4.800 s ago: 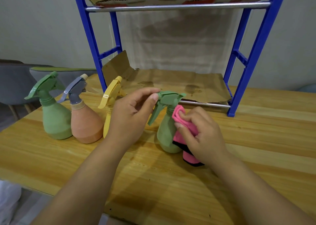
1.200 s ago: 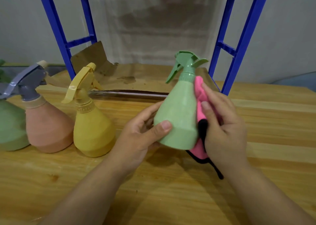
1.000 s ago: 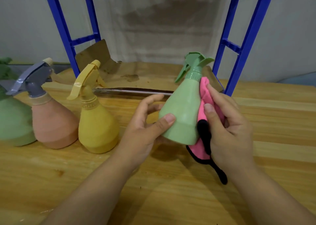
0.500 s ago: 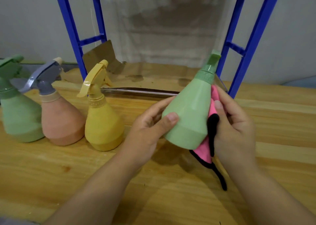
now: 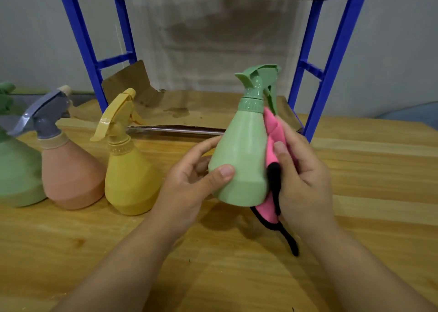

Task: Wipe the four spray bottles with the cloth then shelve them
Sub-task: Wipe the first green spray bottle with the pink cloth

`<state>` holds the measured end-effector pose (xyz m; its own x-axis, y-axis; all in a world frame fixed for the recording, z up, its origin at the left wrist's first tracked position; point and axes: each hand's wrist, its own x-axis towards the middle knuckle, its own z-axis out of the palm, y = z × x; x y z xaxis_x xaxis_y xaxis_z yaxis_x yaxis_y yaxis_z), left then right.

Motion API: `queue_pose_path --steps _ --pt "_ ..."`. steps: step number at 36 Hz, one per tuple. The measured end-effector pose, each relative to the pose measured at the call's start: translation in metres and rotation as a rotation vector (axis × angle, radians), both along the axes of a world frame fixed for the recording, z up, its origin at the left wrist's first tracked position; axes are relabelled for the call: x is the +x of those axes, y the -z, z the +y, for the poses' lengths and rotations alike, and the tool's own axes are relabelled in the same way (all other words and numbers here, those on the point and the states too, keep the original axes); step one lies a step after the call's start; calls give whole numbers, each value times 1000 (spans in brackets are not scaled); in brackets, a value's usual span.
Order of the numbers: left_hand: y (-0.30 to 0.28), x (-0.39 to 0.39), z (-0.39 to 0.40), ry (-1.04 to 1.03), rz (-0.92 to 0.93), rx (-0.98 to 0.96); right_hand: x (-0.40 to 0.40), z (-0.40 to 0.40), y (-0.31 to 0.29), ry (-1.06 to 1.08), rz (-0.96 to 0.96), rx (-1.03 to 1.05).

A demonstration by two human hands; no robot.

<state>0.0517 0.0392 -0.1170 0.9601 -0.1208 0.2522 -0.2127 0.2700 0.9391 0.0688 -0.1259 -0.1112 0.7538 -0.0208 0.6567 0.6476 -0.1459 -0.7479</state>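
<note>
Wooden surface, blue shelf rack behind, shelf bare of bottles: light-green spray bottle mid-frame, left hand gripping it, right hand pressing pink cloth against it; yellow bottle, peach bottle, green bottle lower left, seemingly unwiped, none shelved.

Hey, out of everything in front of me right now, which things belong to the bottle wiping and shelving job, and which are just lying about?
Part of the job:
light green spray bottle, gripped by the left hand
pink cloth, in the right hand
yellow bottle
peach bottle
green bottle at the left edge
blue shelf rack

Just lying about:
cardboard liner
wooden table
</note>
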Motion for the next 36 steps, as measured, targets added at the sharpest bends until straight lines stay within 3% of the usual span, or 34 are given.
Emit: queue_pose_path --steps 2,4,9,15,21,28,36 --pt "0 -1 1 25 2 0 1 0 2 -70 141 162" --pt "0 1 2 12 19 -1 -1 2 4 -55 142 143" --pt "-1 4 2 -48 90 -109 -4 6 12 65 -139 -177" --pt "-1 4 3 33 56 -86 0 6 16 143 -371 -328" --pt "0 4 6 63 18 1 0 6 9 101 -207 -212" --pt "2 1 3 96 -8 93 6 1 6 -75 216 211" --pt "6 3 0 12 -58 193 9 1 13 88 8 -65"
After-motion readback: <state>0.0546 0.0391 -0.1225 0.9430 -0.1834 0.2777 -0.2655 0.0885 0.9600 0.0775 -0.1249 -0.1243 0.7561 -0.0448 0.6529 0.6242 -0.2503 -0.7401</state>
